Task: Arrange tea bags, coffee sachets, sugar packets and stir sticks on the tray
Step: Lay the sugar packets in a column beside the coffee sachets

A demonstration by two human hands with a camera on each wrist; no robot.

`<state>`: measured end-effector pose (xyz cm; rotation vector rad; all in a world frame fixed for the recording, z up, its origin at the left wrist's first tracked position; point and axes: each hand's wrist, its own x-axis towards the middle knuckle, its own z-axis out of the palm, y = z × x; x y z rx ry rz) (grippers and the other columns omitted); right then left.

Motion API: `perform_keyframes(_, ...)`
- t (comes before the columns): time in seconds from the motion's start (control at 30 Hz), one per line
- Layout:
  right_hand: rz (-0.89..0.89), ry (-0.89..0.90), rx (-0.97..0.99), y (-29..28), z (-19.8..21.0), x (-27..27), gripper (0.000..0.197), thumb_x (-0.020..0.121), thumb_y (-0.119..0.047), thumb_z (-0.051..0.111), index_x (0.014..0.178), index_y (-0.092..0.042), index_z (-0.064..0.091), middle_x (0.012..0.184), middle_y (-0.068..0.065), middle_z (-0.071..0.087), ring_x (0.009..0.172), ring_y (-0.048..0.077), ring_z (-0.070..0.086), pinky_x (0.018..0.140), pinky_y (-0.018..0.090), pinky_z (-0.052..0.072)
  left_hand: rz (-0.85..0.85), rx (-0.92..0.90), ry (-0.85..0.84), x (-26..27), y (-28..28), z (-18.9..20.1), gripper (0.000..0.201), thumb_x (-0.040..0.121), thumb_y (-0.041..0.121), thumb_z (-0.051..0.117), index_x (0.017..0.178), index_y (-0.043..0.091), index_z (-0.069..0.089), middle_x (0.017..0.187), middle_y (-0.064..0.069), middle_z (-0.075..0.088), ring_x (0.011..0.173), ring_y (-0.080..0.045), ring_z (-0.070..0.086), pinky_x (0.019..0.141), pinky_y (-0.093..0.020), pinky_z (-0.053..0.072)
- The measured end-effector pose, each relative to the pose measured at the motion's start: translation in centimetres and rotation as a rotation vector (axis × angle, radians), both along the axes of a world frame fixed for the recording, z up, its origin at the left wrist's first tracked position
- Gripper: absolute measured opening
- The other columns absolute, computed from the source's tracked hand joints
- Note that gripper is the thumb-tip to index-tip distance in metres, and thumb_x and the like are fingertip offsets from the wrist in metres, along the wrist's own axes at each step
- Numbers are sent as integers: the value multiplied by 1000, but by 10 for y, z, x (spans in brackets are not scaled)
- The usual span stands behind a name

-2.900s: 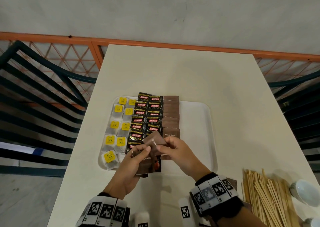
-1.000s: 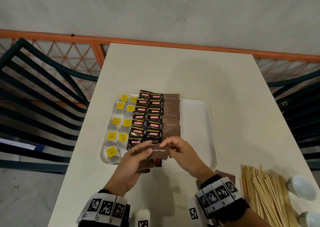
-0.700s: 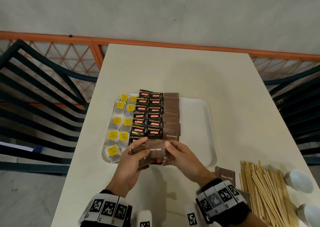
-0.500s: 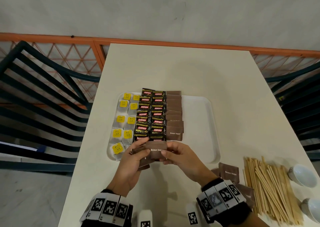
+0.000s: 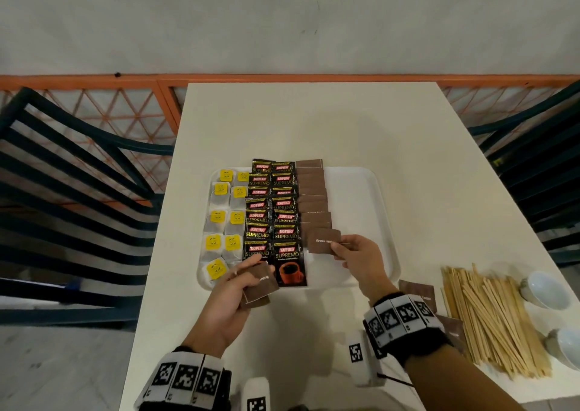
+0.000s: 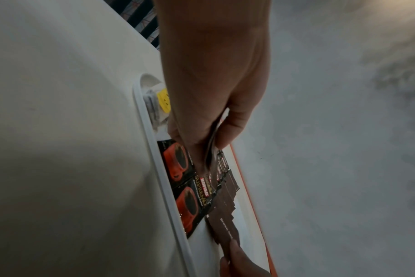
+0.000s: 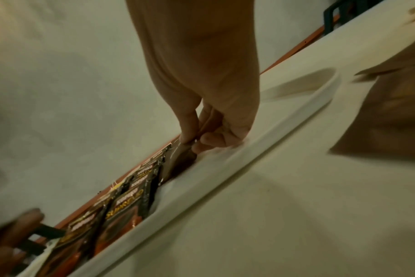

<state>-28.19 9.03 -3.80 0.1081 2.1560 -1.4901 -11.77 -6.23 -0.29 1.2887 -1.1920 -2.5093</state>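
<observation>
A white tray [image 5: 370, 209] on the table holds yellow-tagged tea bags [image 5: 224, 216] at the left, black coffee sachets [image 5: 273, 212] in the middle and a column of brown sugar packets [image 5: 312, 190] beside them. My right hand [image 5: 357, 250] pinches one brown sugar packet [image 5: 323, 241] at the near end of that column, low over the tray [image 7: 272, 150]. My left hand [image 5: 232, 288] grips a small stack of brown sugar packets [image 5: 259, 285] over the tray's near left edge [image 6: 159, 178]. Wooden stir sticks [image 5: 489, 319] lie in a pile on the table at the right.
Loose brown sugar packets [image 5: 420, 291] lie on the table between my right wrist and the stir sticks. Two white cups [image 5: 546, 289] stand at the right edge. Dark slatted chairs [image 5: 72, 190] flank the table. The tray's right half is bare.
My hands have parted. The right hand drew one sugar packet off the stack and carried it right and forward to the column's near end; the left hand stayed with the stack.
</observation>
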Motion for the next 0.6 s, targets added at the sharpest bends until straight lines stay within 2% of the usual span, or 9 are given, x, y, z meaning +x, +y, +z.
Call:
perform_keyframes(0.07, 42, 38, 54, -3, -3, -3, 14, 81, -10, 68, 76, -19, 59, 79, 3, 66, 64, 12, 59, 60, 20, 43, -12, -16, -2, 1, -1, 0, 39, 86, -10, 40, 107, 16, 61, 93, -8, 70, 83, -24, 62, 63, -33, 44)
perform_keyframes(0.13, 75, 58, 88, -6, -5, -4, 8, 81, -12, 69, 81, -15, 61, 81, 3, 66, 65, 11, 58, 66, 21, 44, -19, -18, -5, 1, -2, 0, 40, 86, -10, 42, 107, 17, 62, 98, -9, 68, 84, -24, 62, 66, -34, 46)
perform_keyframes(0.23, 79, 92, 141, -8, -9, -4, 8, 80, -17, 69, 86, -15, 63, 81, 0, 66, 72, 13, 58, 70, 23, 43, -31, -18, -11, 3, -2, 0, 38, 86, -9, 44, 103, 18, 63, 97, -7, 67, 82, -24, 62, 64, -34, 48)
perform_keyframes(0.4, 88, 150, 213, -12, -11, -3, 12, 80, -17, 69, 88, -13, 61, 76, -3, 62, 78, 15, 57, 69, 22, 42, -43, -15, -2, 4, -2, 2, 36, 87, -7, 45, 100, 20, 64, 93, -5, 69, 80, -22, 62, 52, -27, 50)
perform_keyframes(0.47, 94, 178, 229, -13, -11, -3, 15, 80, -16, 70, 91, -11, 60, 74, -4, 59, 78, 15, 56, 64, 19, 41, -32, -1, 7, 4, -3, 3, 35, 87, -7, 45, 102, 18, 64, 92, -6, 69, 79, -22, 63, 47, -25, 51)
perform_keyframes(0.53, 98, 199, 230, -13, -10, -3, 18, 80, -16, 70, 94, -10, 60, 77, -1, 60, 79, 16, 56, 61, 15, 39, -19, 14, 26, 4, -4, 3, 35, 87, -8, 45, 103, 17, 64, 89, -6, 71, 75, -20, 67, 47, -26, 53)
perform_keyframes(0.6, 102, 219, 230, -14, -8, -2, 23, 80, -16, 70, 99, -10, 58, 86, 3, 61, 81, 18, 55, 61, 17, 39, -16, 19, 47, 4, -5, 3, 35, 87, -8, 45, 103, 16, 64, 84, -4, 73, 69, -16, 70, 48, -26, 53)
